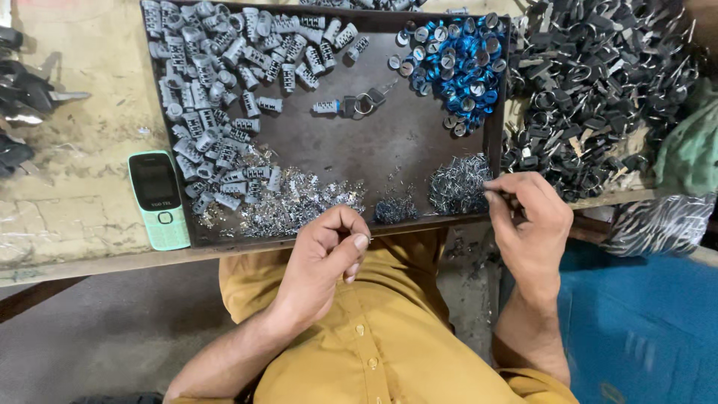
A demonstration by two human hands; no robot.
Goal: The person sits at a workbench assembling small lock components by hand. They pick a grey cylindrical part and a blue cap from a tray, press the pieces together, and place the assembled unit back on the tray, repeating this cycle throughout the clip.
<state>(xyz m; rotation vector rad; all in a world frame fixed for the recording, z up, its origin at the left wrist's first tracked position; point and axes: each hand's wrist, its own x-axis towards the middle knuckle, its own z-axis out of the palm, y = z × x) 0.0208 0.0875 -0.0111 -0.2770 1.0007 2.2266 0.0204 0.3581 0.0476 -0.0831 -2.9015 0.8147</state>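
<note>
the left hand (323, 258) sits curled at the near edge of the dark metal tray (419, 127), thumb pressed against the forefinger around something very small; what it pinches is too tiny to make out. the right hand (527, 224) rests at the tray's near right corner, its fingertips drawn together at the edge of a heap of thin wire springs (458, 183), bright, tangled and bristly; whether anything is caught between those fingers cannot be told.

the tray is flat, rectangular, with a low rim and a dull brown, worn floor. along its left side lies a thick drift of grey lock cylinders (217, 82), short ribbed barrels of matte cast metal. below them spreads a glittering scatter of small flat silver pieces (292, 206), and beside that a little dark mound of tiny pins (394, 209). in the far right corner sit glossy blue rings (460, 63) with silver faces. near the middle lies one cylinder with keys on a ring (351, 105).

right of the tray is a pile of black-headed keys (598, 82). left of it, on the scuffed table (75, 217), lies a mint-green push-button phone (158, 198).
</note>
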